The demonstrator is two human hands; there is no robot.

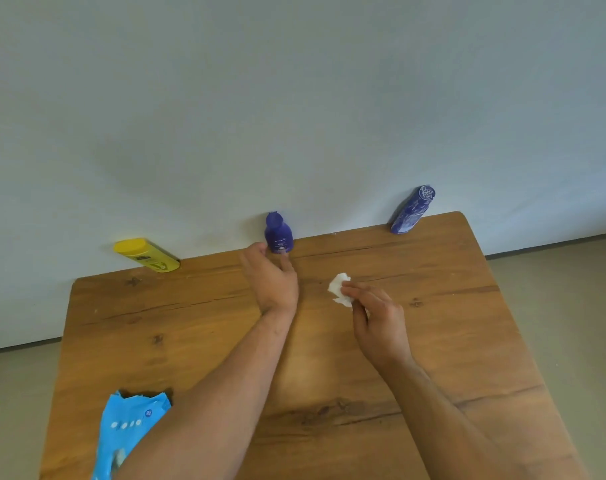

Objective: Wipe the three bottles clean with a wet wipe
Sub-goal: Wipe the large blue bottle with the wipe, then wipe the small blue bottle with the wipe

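Three bottles stand along the table's far edge by the wall: a yellow bottle [147, 255] at the left, a small dark-blue bottle [278, 233] in the middle, and a taller blue bottle [412, 211] at the right. My left hand [270, 275] reaches to the base of the small dark-blue bottle, thumb and fingers on either side of it. My right hand [374, 317] pinches a crumpled white wet wipe [339, 289] just above the tabletop, to the right of my left hand.
A light-blue wet-wipe pack [128, 431] lies open at the front left of the wooden table [433, 341], partly under my left forearm. A pale wall rises right behind the bottles. Floor shows on both sides of the table.
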